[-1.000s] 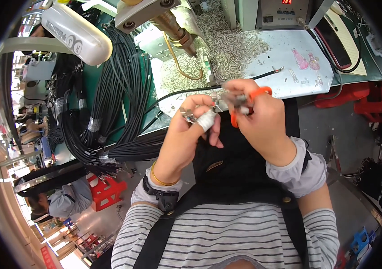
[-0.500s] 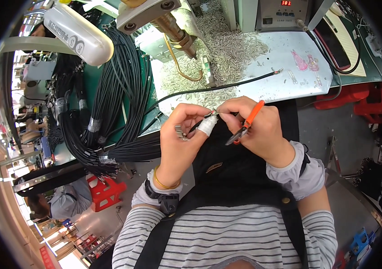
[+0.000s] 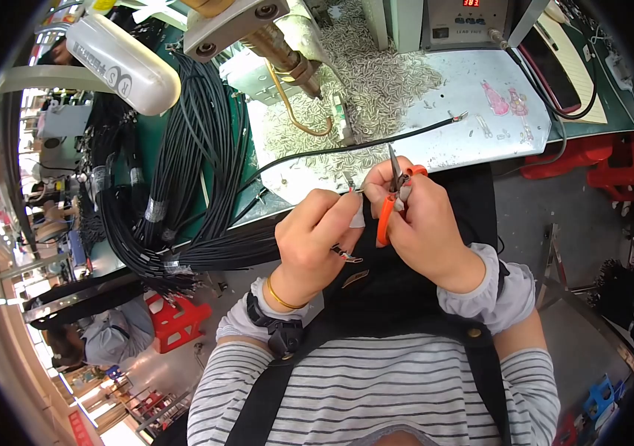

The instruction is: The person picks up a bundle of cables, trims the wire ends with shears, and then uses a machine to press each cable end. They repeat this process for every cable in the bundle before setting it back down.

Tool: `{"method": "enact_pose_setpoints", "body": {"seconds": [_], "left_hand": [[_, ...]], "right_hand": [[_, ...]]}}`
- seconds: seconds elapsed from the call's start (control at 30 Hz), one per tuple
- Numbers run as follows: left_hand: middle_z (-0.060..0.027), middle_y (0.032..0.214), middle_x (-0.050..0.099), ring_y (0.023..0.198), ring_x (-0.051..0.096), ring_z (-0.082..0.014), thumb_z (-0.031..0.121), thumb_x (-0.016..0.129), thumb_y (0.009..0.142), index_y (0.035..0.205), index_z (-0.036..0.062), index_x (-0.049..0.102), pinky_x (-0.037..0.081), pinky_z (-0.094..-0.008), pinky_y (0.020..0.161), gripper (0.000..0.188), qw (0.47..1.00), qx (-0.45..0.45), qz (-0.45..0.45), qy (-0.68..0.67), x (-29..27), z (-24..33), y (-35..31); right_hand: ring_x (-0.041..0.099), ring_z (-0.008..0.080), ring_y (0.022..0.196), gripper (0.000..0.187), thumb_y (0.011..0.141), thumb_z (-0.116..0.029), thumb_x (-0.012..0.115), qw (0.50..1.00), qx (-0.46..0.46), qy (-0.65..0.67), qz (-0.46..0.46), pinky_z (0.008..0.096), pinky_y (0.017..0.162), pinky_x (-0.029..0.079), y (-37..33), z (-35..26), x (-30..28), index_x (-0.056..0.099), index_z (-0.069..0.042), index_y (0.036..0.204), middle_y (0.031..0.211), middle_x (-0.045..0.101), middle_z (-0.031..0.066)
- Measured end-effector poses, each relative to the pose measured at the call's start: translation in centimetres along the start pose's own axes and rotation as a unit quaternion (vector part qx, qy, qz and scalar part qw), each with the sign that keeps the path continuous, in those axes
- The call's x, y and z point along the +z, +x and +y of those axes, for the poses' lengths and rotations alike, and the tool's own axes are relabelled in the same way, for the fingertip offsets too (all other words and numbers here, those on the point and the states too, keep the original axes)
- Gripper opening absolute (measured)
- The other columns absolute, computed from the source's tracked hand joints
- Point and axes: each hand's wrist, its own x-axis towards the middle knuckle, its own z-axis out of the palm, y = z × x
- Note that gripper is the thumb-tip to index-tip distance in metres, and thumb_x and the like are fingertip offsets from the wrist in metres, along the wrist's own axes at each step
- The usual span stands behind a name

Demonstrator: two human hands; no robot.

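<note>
My left hand (image 3: 308, 236), white tape round its thumb, is closed on a black cable (image 3: 344, 256). Thin coloured wires stick out at its fingertips, and another bit of the cable shows below the fingers. Close beside it, my right hand (image 3: 436, 232) is closed round orange-handled scissors (image 3: 385, 221), the blades pointing up and away from me. The right thumb and forefinger meet at the wire tips, but what they pinch is too small to make out. Both hands are in front of the metal work plate (image 3: 473, 137).
Many small metal pieces (image 3: 376, 82) are heaped on the plate under a machine head (image 3: 287, 59). One black cable with a stripped end (image 3: 459, 117) lies across it. Bundled black cables (image 3: 205, 149) fill the left side. A control box (image 3: 469, 26) stands at the back right; red stools (image 3: 618, 167) are below.
The scissors have swung round in my right hand, from blades pointing down-left to blades pointing up. My left hand has turned, its fingers now folded over the cable with the knuckles showing.
</note>
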Motion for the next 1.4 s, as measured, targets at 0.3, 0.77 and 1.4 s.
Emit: {"method": "enact_pose_setpoints", "body": {"seconds": [0.3, 0.77, 1.4], "left_hand": [[-0.0059, 0.08, 0.056, 0.07, 0.056, -0.0107, -0.01, 0.06, 0.07, 0.09, -0.0018, 0.056, 0.044, -0.0193, 0.061, 0.023, 0.937, -0.197, 0.046, -0.286, -0.1, -0.3, -0.1], [-0.0084, 0.086, 0.06, 0.071, 0.055, -0.0067, -0.007, 0.056, 0.076, 0.087, -0.0025, 0.054, 0.043, -0.0175, 0.059, 0.013, 0.824, -0.35, 0.021, -0.445, -0.8, 0.0, 0.7], [0.0029, 0.062, 0.045, 0.044, 0.03, -0.0011, 0.005, 0.059, 0.079, 0.087, 0.0014, 0.053, 0.019, -0.0166, 0.037, 0.011, 0.672, -0.458, -0.05, -0.58, 0.1, -7.3, 5.9]], "right_hand": [[0.05, 0.0077, 0.051, 0.011, 0.08, -0.007, 0.057, 0.992, -0.049, 0.112, 0.024, 0.0228, 0.042, 0.039, 0.0, 0.6, 0.2, 0.049, 0.0, 0.079, 0.06, 0.051, 0.0036], [0.048, 0.0117, 0.04, 0.031, 0.076, -0.024, 0.065, 0.981, 0.077, -0.126, -0.129, 0.0259, 0.038, 0.033, -0.8, 1.0, -0.5, 0.047, -0.001, 0.063, 0.044, 0.044, 0.0025], [0.043, 0.0075, 0.04, 0.015, 0.084, -0.013, 0.053, 0.989, 0.129, 0.072, 0.015, 0.023, 0.037, 0.034, 7.8, 1.0, -0.3, 0.051, 0.002, 0.082, 0.052, 0.045, 0.0019]]}}
